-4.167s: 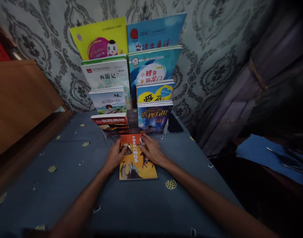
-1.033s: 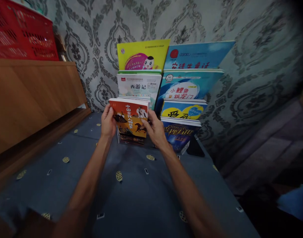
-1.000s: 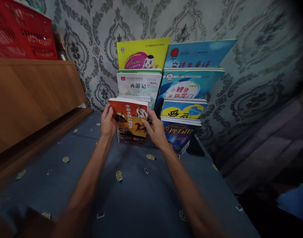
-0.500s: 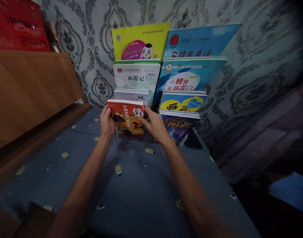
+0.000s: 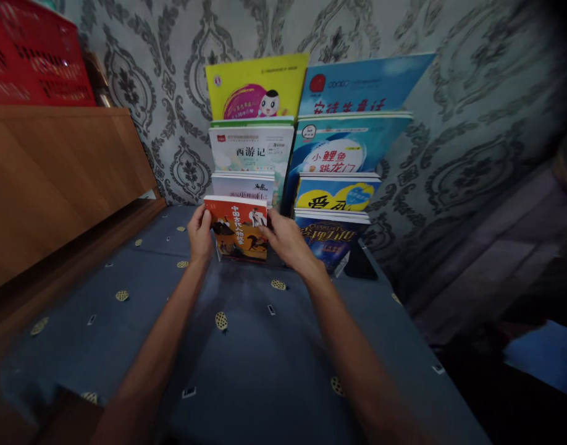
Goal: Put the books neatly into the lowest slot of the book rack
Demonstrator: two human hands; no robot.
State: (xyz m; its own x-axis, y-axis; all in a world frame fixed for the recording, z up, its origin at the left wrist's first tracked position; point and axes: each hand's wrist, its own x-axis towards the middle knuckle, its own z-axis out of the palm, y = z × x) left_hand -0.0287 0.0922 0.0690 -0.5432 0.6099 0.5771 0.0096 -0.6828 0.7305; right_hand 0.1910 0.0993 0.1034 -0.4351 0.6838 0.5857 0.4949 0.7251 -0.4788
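A red and orange book [image 5: 239,230] stands upright at the front of the left row of books, cover facing me. My left hand [image 5: 201,233] is closed on its left edge. On its right edge my right hand [image 5: 290,241] grips with the thumb over the cover. Right behind it is a pale lilac book [image 5: 241,185], then a white book [image 5: 251,145] and a tall yellow-green book [image 5: 260,86]. Beside my right hand, a dark blue book [image 5: 332,238] fronts the right row, ahead of a blue and yellow book [image 5: 336,193] and a teal book [image 5: 348,145].
The books stand on a table with a dark blue patterned cloth [image 5: 246,358], against a patterned wall [image 5: 191,142]. A dark flat object [image 5: 361,262] lies right of the rows. At left are a wooden cabinet [image 5: 61,185] and a red plastic basket [image 5: 37,55].
The red and orange book has come down slightly, with both hands still on it. The view has shifted a little.
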